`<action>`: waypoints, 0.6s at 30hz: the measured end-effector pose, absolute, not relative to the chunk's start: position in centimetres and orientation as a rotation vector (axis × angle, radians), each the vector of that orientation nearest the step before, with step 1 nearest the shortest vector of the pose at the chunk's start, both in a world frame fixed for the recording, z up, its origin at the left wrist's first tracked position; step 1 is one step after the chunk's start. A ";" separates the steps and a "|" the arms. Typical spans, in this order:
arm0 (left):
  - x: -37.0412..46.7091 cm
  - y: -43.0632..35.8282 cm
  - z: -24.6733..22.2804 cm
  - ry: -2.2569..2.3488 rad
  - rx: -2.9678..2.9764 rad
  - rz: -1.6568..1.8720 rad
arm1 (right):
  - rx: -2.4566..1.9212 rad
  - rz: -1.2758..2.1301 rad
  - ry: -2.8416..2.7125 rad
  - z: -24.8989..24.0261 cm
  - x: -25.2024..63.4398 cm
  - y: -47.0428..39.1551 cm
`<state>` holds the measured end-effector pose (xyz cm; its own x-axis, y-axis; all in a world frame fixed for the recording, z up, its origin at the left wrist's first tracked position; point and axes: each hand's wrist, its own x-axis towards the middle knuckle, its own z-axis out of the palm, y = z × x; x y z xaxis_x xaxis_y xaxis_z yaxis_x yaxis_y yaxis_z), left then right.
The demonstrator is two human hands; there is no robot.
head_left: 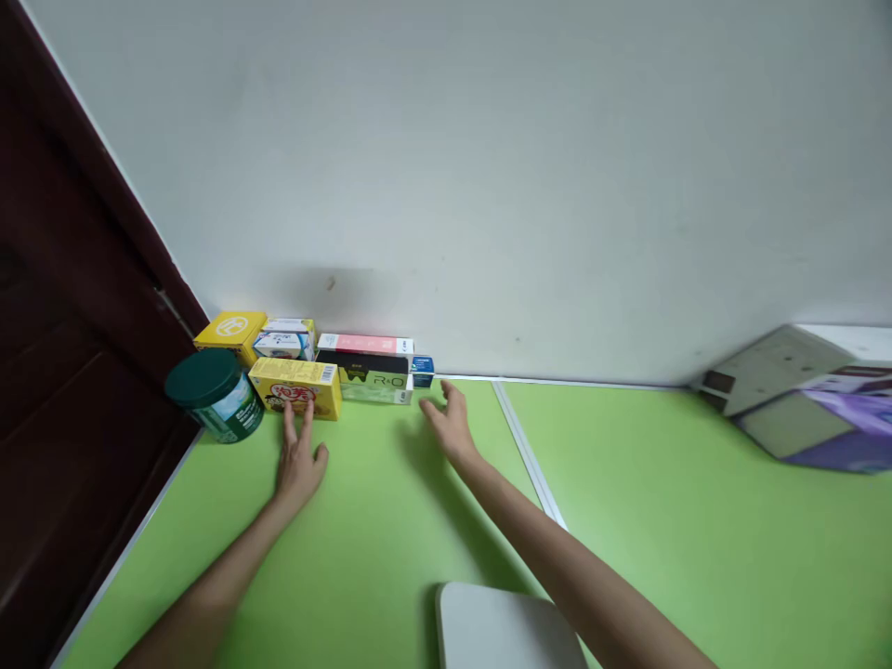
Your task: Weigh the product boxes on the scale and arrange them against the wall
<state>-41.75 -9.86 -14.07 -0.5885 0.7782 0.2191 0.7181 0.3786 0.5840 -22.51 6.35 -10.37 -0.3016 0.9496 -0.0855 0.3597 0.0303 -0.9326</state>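
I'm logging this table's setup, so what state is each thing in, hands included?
Left hand: open, two fingers at the front of the yellow snack box.
Right hand: open, holding nothing.
Yellow snack box: top closed, standing.
Green tub: upright, lid on.
Yellow corner box: top closed.
Pink-topped box: top closed.
Blue box: partly hidden, can't tell.
Purple-and-white package: cut off by frame, can't tell.

"R", "O" on green box

Front box is yel. w/ red logo, tub dk grn, tabletop lt grn.
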 end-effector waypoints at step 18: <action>-22.7 -11.3 -5.5 1.514 1.843 0.460 | -0.630 1.860 -2.540 -2.5 -4.3 -2.3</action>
